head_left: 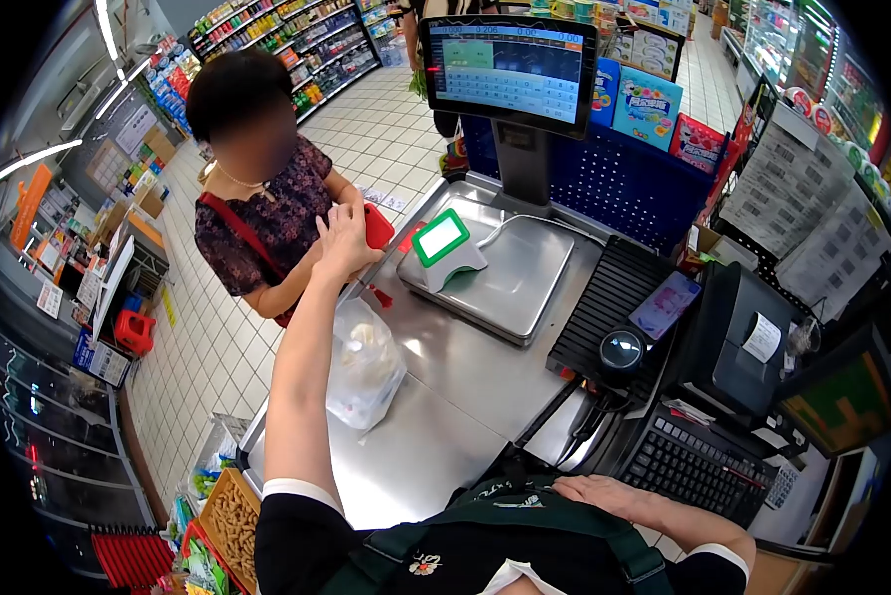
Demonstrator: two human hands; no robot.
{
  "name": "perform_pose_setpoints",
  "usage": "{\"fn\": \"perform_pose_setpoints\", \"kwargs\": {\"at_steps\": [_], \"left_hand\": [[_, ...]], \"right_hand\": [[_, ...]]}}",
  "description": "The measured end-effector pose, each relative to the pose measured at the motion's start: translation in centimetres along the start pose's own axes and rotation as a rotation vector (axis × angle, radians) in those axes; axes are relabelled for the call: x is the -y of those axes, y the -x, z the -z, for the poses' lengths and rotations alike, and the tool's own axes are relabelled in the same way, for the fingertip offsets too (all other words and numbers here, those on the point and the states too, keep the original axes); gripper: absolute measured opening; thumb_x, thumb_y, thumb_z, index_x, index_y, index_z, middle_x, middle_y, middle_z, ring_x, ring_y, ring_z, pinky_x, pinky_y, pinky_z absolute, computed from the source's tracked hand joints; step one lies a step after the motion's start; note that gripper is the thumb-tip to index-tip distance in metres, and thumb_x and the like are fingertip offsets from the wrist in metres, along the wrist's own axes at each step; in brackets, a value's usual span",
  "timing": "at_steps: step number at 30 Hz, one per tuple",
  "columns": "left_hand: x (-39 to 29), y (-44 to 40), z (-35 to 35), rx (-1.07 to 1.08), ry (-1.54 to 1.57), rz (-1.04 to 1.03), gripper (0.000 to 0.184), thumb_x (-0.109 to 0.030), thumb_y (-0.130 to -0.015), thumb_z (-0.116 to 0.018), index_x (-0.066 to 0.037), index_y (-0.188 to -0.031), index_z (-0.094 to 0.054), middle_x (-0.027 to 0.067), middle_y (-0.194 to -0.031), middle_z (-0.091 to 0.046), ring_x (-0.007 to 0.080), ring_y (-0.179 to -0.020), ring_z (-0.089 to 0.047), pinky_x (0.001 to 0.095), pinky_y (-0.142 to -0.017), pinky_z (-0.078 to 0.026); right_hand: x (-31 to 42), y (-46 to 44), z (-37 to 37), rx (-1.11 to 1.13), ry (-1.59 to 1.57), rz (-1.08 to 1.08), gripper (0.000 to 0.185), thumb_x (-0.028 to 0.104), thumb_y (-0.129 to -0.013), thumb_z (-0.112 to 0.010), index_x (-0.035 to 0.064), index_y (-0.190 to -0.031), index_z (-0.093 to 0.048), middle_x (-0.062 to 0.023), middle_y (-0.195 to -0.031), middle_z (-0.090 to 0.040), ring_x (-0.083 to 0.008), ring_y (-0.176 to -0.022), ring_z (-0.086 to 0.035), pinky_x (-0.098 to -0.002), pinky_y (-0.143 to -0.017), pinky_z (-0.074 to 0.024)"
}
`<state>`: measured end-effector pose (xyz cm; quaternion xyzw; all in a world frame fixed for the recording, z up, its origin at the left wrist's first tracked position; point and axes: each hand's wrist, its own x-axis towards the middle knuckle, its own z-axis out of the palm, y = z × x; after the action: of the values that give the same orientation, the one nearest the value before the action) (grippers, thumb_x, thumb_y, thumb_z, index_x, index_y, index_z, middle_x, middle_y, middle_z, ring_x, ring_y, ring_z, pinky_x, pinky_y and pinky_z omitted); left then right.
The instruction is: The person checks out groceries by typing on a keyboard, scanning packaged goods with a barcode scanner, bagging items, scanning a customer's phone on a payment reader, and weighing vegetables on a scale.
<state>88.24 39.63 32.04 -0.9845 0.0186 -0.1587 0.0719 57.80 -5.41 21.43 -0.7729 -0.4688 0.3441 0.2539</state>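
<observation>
My left hand (344, 241) reaches out over the far left edge of the steel counter (445, 397), its fingers stretched and apart. It overlaps the hands of a person standing across the counter, and whether it touches them I cannot tell. Right beside it is a red phone (377, 227), seemingly held by that person. Below my left forearm, a white plastic bag (364, 372) with pale contents stands on the counter. My right hand (596, 493) lies flat against the front of my dark green apron (485, 511), holding nothing.
A green-framed payment device (442, 238) sits on the steel scale plate (525, 307), under a touchscreen (505, 74). To the right are a round black scanner (622, 349), a phone (666, 305), a receipt printer (738, 337) and a keyboard (699, 466). A tray of peanuts (232, 521) stands lower left.
</observation>
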Motion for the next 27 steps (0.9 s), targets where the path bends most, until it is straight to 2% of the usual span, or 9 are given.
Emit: {"fn": "perform_pose_setpoints", "kwargs": {"at_steps": [1,5,6,10,12,13,17,22,27], "left_hand": [[-1.1,0.7,1.0,-0.153,-0.005,-0.06,0.102,-0.029,-0.055,-0.084,-0.001,-0.138,-0.032,0.0171,-0.119,-0.05,0.0335,-0.112,-0.047,0.0498,-0.098,-0.035],[-4.2,0.5,-0.1,-0.226,0.263,-0.431,0.093,-0.021,-0.059,-0.081,-0.001,-0.136,-0.035,0.0174,-0.116,-0.051,0.0323,-0.11,-0.049,0.04,-0.093,-0.04],[-5.6,0.6,-0.5,-0.014,0.32,-0.385,0.093,-0.022,-0.06,-0.081,-0.001,-0.137,-0.033,0.018,-0.118,-0.05,0.0331,-0.112,-0.048,0.0406,-0.094,-0.041],[-8.1,0.8,-5.6,0.054,0.442,-0.309,0.105,-0.029,-0.058,-0.084,-0.001,-0.14,-0.025,0.0207,-0.134,-0.04,0.0365,-0.125,-0.039,0.0425,-0.103,-0.035],[-8.0,0.1,-7.6,0.194,0.454,-0.003,0.114,-0.035,-0.055,-0.086,-0.001,-0.142,-0.021,0.0217,-0.138,-0.036,0.0369,-0.128,-0.036,0.0436,-0.105,-0.033],[-7.4,-0.3,-9.7,0.199,0.476,-0.016,0.121,-0.038,-0.053,-0.087,0.0,-0.143,-0.016,0.0224,-0.137,-0.037,0.0374,-0.127,-0.037,0.0451,-0.104,-0.033],[-8.1,-0.8,-8.4,0.224,0.464,0.033,0.1,-0.038,-0.046,-0.088,0.004,-0.122,-0.039,0.022,-0.124,-0.044,0.0382,-0.117,-0.046,0.0414,-0.095,-0.043],[-12.1,-0.4,-6.4,0.219,0.542,0.124,0.093,-0.039,-0.047,-0.087,0.005,-0.116,-0.043,0.0209,-0.115,-0.051,0.0353,-0.111,-0.05,0.0397,-0.094,-0.042],[-21.6,-0.3,-4.0,0.217,0.757,-0.012,0.089,-0.038,-0.049,-0.085,0.007,-0.114,-0.043,0.0216,-0.113,-0.052,0.0348,-0.107,-0.052,0.0405,-0.091,-0.044]], "right_hand": [[0.0,0.0,-0.1,-0.006,0.015,0.01,0.057,0.024,-0.085,-0.051,-0.0017,-0.132,-0.033,-0.0197,-0.133,-0.041,-0.0341,-0.124,-0.044,-0.0409,-0.099,-0.0388],[-0.9,-0.2,-1.0,-0.066,0.07,0.081,0.064,0.022,-0.078,-0.06,-0.0009,-0.132,-0.033,-0.0189,-0.132,-0.042,-0.0347,-0.121,-0.045,-0.0411,-0.098,-0.0395],[-0.9,-0.1,-1.3,-0.073,0.068,0.072,0.064,0.022,-0.078,-0.06,-0.0009,-0.132,-0.033,-0.0189,-0.132,-0.042,-0.0347,-0.121,-0.045,-0.0411,-0.098,-0.0395],[0.1,0.5,-0.9,-0.074,0.077,0.046,0.067,0.019,-0.075,-0.063,-0.001,-0.132,-0.033,-0.0189,-0.131,-0.042,-0.034,-0.12,-0.046,-0.0409,-0.098,-0.0396],[0.5,1.0,-1.3,-0.098,0.086,0.031,0.068,0.018,-0.075,-0.064,-0.0009,-0.133,-0.033,-0.0188,-0.131,-0.042,-0.0338,-0.12,-0.046,-0.0407,-0.098,-0.0397],[0.7,1.3,-1.7,-0.122,0.087,0.023,0.07,0.019,-0.074,-0.065,-0.0008,-0.133,-0.032,-0.0185,-0.131,-0.042,-0.0337,-0.119,-0.046,-0.0405,-0.098,-0.0398],[1.6,2.5,-3.1,-0.188,0.085,-0.038,0.077,0.02,-0.07,-0.07,-0.0006,-0.133,-0.032,-0.0171,-0.131,-0.041,-0.0334,-0.119,-0.046,-0.0398,-0.098,-0.0398],[2.7,3.5,-4.2,-0.242,0.031,-0.107,0.085,0.023,-0.066,-0.073,0.0002,-0.135,-0.03,-0.0162,-0.133,-0.038,-0.032,-0.121,-0.044,-0.0398,-0.099,-0.0389],[3.0,3.7,-6.3,-0.323,0.038,-0.136,0.099,0.021,-0.054,-0.082,0.002,-0.135,-0.028,-0.0128,-0.133,-0.038,-0.0288,-0.12,-0.045,-0.0387,-0.094,-0.0413]]}}
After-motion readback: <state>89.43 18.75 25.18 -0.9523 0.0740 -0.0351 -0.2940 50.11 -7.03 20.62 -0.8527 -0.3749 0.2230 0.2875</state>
